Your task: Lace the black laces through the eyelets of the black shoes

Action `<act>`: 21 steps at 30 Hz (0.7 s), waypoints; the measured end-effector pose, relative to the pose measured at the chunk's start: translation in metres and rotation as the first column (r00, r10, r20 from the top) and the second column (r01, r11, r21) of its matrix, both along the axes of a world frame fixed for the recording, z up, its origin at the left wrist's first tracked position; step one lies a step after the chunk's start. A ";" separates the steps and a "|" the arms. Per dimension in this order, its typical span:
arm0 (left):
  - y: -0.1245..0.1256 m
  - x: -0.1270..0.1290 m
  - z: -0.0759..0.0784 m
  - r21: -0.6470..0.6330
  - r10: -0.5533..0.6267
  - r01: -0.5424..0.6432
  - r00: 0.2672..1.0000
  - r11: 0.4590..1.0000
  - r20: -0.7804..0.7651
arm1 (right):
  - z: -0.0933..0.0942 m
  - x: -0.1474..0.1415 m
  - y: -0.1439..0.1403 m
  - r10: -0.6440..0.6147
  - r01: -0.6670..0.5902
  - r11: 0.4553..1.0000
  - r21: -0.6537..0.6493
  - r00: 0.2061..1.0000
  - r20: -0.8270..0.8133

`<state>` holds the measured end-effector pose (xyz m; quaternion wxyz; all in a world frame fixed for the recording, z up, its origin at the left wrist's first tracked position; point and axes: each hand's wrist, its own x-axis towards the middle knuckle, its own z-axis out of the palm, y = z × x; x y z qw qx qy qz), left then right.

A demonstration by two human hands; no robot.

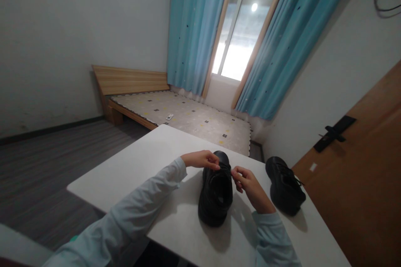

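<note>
A black lace-up shoe stands on the white table, its toe pointing away from me and its opening facing me. My left hand is at the left of the lacing, thumb and fingers pinched together. On the other side, my right hand is pinched at the right edge of the laces. Both hands seem to have hold of lace ends, though the thin black laces are hard to make out against the shoe. A second black shoe stands to the right, a lace sticking out at its side.
Past the table is a low bed with a patterned mattress, on which a small white remote lies. Blue curtains frame a window. A wooden door with a black handle is at the right.
</note>
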<state>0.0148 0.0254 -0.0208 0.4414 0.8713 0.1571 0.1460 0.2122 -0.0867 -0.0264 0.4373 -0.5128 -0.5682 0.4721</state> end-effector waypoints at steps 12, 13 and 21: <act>0.006 -0.002 -0.008 -0.192 -0.071 0.077 0.997 0.978 0.037 | -0.004 0.013 0.002 0.060 -0.057 0.996 -0.072 0.998 0.036; 0.007 -0.003 -0.008 -0.205 -0.072 0.079 0.997 0.976 0.037 | -0.005 0.014 0.003 0.060 -0.057 0.996 -0.072 0.997 0.041; 0.010 -0.005 -0.011 -0.224 -0.079 0.078 0.997 0.971 0.005 | -0.008 0.018 0.004 0.056 -0.051 0.993 -0.105 0.997 0.045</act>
